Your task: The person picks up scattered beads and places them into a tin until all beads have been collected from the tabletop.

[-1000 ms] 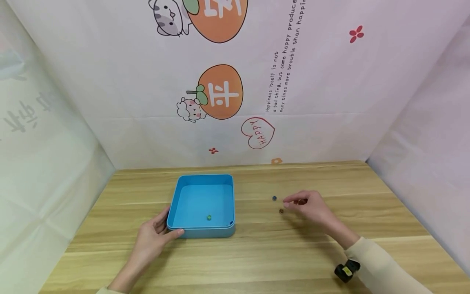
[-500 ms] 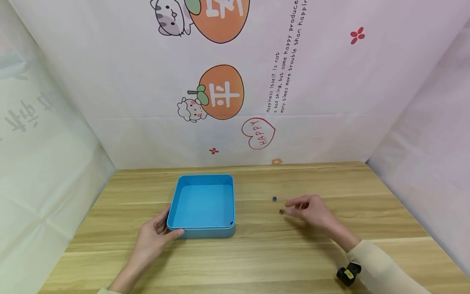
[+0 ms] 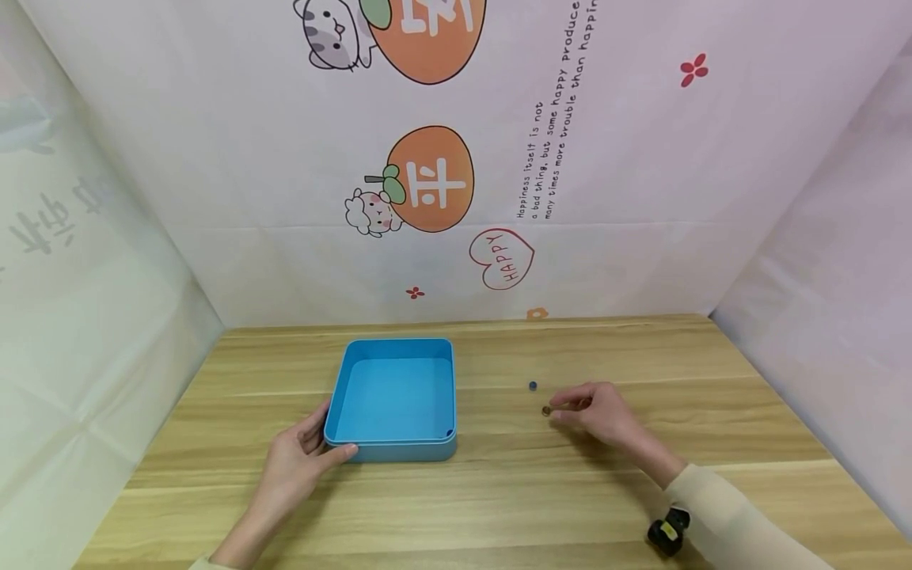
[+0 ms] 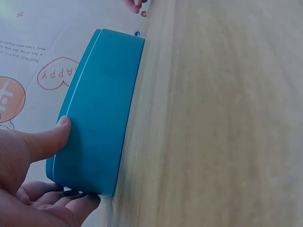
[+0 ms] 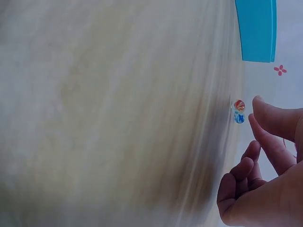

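A blue open-topped box (image 3: 389, 451) sits on the wooden table. My left hand (image 3: 294, 461) holds its near left corner, the thumb against the front wall and the fingers round the side. A small dark blue spot (image 3: 450, 433) shows inside its near right corner, too small to identify. To the box's right lie a brown-orange glass marble (image 3: 545, 411) and a blue glass marble (image 3: 533, 385). My right hand (image 3: 597, 412) is right beside the brown-orange marble. In the right wrist view its thumb and index finger are extended, other fingers curled, with a gap before the marble (image 5: 239, 105).
A white printed cloth wall (image 3: 613, 261) rises along the table's back edge, with more cloth (image 3: 93, 317) at the left and right sides. A black device (image 3: 668, 532) is attached at the right sleeve. Bare wooden tabletop (image 3: 456, 514) lies in front of the box.
My right hand has come slightly nearer the front, level with the brown-orange marble. A green marble seen in the box has gone out of sight near its front wall. The left hand stays put.
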`<state>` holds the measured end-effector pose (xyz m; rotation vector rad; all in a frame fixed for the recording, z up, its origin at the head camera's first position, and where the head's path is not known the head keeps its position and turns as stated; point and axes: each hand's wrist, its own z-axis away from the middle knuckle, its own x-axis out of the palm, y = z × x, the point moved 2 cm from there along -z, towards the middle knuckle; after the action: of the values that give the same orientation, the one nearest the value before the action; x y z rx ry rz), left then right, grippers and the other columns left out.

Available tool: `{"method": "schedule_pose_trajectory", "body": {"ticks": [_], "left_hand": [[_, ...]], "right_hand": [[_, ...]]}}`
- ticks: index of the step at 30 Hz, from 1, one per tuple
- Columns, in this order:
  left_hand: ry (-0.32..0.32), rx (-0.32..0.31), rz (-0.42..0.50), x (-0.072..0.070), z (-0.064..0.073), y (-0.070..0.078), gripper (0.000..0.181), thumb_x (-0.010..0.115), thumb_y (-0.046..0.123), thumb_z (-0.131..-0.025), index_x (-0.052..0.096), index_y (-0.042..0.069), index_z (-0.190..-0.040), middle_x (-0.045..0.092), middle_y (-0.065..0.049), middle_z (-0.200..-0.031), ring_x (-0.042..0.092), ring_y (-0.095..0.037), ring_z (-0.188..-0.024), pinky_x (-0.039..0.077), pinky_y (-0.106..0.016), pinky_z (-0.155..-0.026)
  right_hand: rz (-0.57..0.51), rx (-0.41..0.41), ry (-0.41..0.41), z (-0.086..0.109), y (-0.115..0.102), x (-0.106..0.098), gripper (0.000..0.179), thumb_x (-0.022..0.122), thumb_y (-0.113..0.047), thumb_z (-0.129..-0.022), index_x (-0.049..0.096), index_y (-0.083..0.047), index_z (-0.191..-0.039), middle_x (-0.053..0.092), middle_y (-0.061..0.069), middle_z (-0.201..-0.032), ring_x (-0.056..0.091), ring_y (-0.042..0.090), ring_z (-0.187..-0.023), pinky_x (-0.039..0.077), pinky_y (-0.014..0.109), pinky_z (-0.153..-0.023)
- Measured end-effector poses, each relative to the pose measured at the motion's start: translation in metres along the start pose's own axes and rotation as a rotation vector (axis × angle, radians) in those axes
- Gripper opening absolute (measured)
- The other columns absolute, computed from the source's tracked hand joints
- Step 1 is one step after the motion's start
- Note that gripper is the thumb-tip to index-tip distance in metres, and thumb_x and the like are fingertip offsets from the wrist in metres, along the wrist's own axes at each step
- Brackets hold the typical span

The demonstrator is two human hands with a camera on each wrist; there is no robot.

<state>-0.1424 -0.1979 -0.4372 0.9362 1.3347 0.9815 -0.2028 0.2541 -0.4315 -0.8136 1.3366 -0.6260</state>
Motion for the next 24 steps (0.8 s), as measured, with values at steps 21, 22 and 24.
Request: {"method": "schedule_pose_trajectory", "body": {"ticks": [21, 22, 24], "left_hand": [[0.003, 0.012, 0.002, -0.0005, 0.0003, 0.0002, 0.090, 0.088, 0.009, -0.088, 0.036, -0.008, -0.159, 0.037, -0.029, -0.160, 0.041, -0.039, -0.145, 0.048, -0.042, -0.108], [0.001, 0.013, 0.003, -0.0004, 0.0001, 0.0000, 0.090, 0.088, 0.009, -0.088, 0.035, -0.008, -0.159, 0.036, -0.030, -0.160, 0.041, -0.039, -0.145, 0.048, -0.042, -0.108], [0.000, 0.012, 0.007, -0.0005, 0.0003, 0.0001, 0.090, 0.088, 0.009, -0.088, 0.035, -0.008, -0.159, 0.036, -0.030, -0.160, 0.041, -0.039, -0.145, 0.048, -0.042, -0.108]], "right_hand": [[0.085, -0.009, 0.033, -0.0086, 0.0008, 0.0082, 0.011, 0.087, -0.010, -0.088, 0.084, -0.007, -0.098, 0.072, 0.004, -0.098, 0.058, 0.020, -0.085, 0.049, 0.031, -0.070], [0.088, -0.011, 0.033, -0.0091, 0.0010, 0.0082, 0.010, 0.086, -0.009, -0.089, 0.084, -0.006, -0.098, 0.072, 0.004, -0.097, 0.058, 0.020, -0.086, 0.049, 0.032, -0.070], [0.092, -0.018, 0.034, -0.0103, 0.0018, 0.0084, 0.008, 0.085, -0.009, -0.090, 0.084, -0.007, -0.097, 0.073, 0.003, -0.096, 0.059, 0.020, -0.086, 0.049, 0.032, -0.071]]}}
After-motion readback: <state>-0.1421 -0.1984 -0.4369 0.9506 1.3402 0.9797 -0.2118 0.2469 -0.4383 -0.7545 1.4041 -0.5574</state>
